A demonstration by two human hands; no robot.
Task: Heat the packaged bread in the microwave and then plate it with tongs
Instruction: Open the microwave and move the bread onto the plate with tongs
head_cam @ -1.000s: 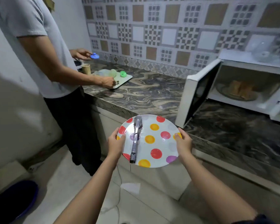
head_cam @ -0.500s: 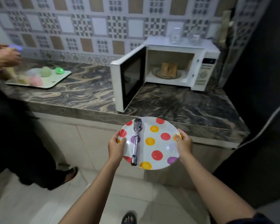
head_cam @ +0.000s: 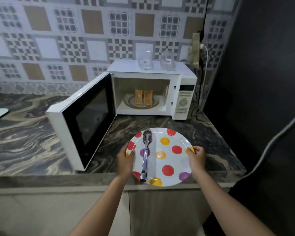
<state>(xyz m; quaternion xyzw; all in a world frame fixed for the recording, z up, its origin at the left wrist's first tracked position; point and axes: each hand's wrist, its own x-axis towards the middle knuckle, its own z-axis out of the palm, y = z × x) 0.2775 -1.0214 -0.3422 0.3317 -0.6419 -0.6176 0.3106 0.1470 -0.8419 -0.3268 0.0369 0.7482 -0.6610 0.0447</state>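
The microwave (head_cam: pixel 143 92) stands on the counter (head_cam: pixel 32 133) with its door (head_cam: pixel 85 120) swung wide open to the left, and the bread (head_cam: pixel 144 99) stands upright in slices on the turntable (head_cam: pixel 129 102) inside; no wrapper shows on it. Both hands hold a spotted plate (head_cam: pixel 170 157) over the counter's front edge, just in front of the open cavity. The left hand (head_cam: pixel 125 160) has its fingers closed on the plate's left rim, thumb on top, and the right hand (head_cam: pixel 196 155) has its fingers pinched on the right rim. The tongs (head_cam: pixel 145 155) lie loose on the left half of the plate, tips pointing toward the microwave, handle end near the person; neither hand touches them, and they look closed. Whether the plate already rests on the counter or hangs just above it cannot be told. Judging by the open door and the bare slices inside, the heating part seems finished, though the slices' warmth cannot be seen. What is left appears to be the whole plating step: set the plate down, take up the tongs, lift the slices out of the cavity and lay them on the plate, which as yet carries no bread. Two glasses (head_cam: pixel 146 60) stand on top of the microwave, clear of the work.
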